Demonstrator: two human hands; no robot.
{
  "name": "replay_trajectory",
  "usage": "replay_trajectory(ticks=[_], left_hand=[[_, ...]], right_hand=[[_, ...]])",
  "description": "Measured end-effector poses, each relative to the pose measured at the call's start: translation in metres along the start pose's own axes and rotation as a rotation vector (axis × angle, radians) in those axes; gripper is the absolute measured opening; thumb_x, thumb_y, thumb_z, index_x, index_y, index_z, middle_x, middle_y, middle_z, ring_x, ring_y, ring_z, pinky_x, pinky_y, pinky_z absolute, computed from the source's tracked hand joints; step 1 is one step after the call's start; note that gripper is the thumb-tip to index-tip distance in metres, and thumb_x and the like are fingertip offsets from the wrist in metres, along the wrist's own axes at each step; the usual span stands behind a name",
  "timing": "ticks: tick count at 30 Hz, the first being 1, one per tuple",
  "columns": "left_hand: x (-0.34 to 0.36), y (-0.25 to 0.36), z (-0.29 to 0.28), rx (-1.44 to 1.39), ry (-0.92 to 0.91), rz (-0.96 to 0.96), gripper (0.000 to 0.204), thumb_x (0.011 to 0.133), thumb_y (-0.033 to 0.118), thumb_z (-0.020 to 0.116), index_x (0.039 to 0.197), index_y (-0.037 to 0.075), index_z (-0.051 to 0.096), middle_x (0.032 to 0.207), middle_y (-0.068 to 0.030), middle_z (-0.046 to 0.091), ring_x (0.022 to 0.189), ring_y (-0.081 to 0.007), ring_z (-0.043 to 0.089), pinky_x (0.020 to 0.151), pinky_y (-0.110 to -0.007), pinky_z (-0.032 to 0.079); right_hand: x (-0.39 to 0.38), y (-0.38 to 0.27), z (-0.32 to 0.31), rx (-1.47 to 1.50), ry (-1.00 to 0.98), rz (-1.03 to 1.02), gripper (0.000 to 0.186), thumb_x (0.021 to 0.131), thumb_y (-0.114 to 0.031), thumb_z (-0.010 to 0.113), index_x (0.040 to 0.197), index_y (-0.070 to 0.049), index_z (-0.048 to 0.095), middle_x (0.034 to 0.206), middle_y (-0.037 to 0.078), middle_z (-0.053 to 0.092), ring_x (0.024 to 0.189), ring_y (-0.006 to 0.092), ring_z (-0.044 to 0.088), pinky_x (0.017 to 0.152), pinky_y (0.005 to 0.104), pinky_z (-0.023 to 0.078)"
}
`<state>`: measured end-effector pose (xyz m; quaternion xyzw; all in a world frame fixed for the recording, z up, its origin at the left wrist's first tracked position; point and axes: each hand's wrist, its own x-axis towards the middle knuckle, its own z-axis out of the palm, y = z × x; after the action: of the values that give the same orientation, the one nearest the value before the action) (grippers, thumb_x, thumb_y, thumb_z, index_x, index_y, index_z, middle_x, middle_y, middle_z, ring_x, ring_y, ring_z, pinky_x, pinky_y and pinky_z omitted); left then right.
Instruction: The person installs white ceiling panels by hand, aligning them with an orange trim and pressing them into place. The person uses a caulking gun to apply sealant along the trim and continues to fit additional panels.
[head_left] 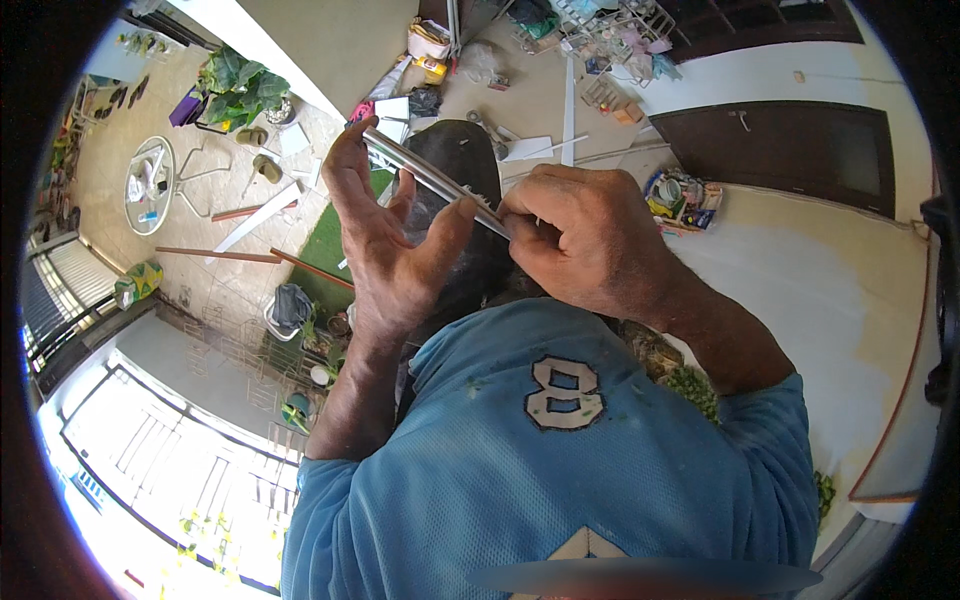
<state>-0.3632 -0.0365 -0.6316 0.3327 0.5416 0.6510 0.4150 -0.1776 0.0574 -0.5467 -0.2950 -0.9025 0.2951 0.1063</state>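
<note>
A: Where is the metal tube (425, 171) being held?

B: In the air, beyond the blue shirt (460, 410), being slanted from upper left to lower right between both hands.

A: Grip?

B: By the left hand (388, 235) the tube is being spanned: fingers being spread, forefinger at the upper end, thumb being rested farther down. By the right hand (595, 235) the lower end is apparently being pinched with curled fingers; whether something small is being gripped there too cannot be told, fingertips being hidden.

A: How is it best being done?

B: Likely with the tube being steadied by the left hand while the finer work is being left to the right. The metal is looking smooth, so rolling is being risked if the pinch is being loosened. Pressure is better being kept along the tube, and the left thumb being kept clear of the right fingers.
</note>
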Motion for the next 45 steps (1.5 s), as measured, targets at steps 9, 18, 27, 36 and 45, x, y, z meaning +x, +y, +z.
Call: replay_trajectory(ticks=[9, 18, 27, 36, 45], left_hand=[[0.003, -0.004, -0.008, -0.056, -0.040, -0.009, 0.108, 0.082, 0.012, 0.090, 0.168, 0.007, 0.026, 0.168, -0.0237, 0.031, 0.162, -0.0344, 0.028, 0.128, -0.067, 0.032], [-0.001, 0.008, -0.006, 0.043, -0.086, -0.044, 0.110, 0.078, 0.015, 0.091, 0.166, 0.005, 0.027, 0.168, -0.0228, 0.032, 0.164, -0.0374, 0.028, 0.129, -0.070, 0.029], [-0.004, 0.012, -0.005, 0.071, -0.081, -0.012, 0.111, 0.077, 0.016, 0.091, 0.167, 0.004, 0.027, 0.166, -0.0213, 0.034, 0.163, -0.0377, 0.032, 0.129, -0.074, 0.031], [-0.001, 0.005, -0.003, 0.136, -0.117, 0.035, 0.107, 0.080, 0.016, 0.089, 0.168, 0.005, 0.031, 0.166, -0.0211, 0.033, 0.162, -0.0402, 0.035, 0.127, -0.073, 0.035], [0.002, 0.012, -0.004, 0.197, -0.104, 0.022, 0.102, 0.082, 0.015, 0.090, 0.167, 0.006, 0.034, 0.164, -0.0210, 0.035, 0.160, -0.0402, 0.038, 0.127, -0.070, 0.040]], right_hand=[[0.002, -0.004, 0.009, -0.012, 0.072, -0.016, 0.009, 0.091, -0.002, 0.079, 0.090, -0.001, 0.070, 0.078, 0.012, 0.069, 0.064, 0.0247, 0.071, 0.057, 0.0407, 0.054], [0.026, -0.009, -0.022, 0.073, -0.041, -0.062, 0.010, 0.093, -0.004, 0.081, 0.101, 0.000, 0.080, 0.086, 0.014, 0.076, 0.072, 0.0226, 0.075, 0.060, 0.0360, 0.057], [0.052, 0.000, -0.025, 0.259, -0.154, -0.058, 0.009, 0.092, -0.005, 0.081, 0.098, 0.001, 0.082, 0.088, 0.013, 0.080, 0.075, 0.0170, 0.075, 0.064, 0.0336, 0.058], [0.050, -0.007, -0.025, 0.066, -0.181, -0.016, 0.008, 0.091, -0.004, 0.078, 0.097, 0.000, 0.081, 0.085, 0.015, 0.078, 0.072, 0.0225, 0.076, 0.064, 0.0372, 0.058], [0.045, -0.012, -0.013, -0.051, -0.056, -0.079, 0.005, 0.089, -0.004, 0.076, 0.092, -0.001, 0.073, 0.084, 0.017, 0.073, 0.074, 0.0325, 0.075, 0.065, 0.0445, 0.057]])
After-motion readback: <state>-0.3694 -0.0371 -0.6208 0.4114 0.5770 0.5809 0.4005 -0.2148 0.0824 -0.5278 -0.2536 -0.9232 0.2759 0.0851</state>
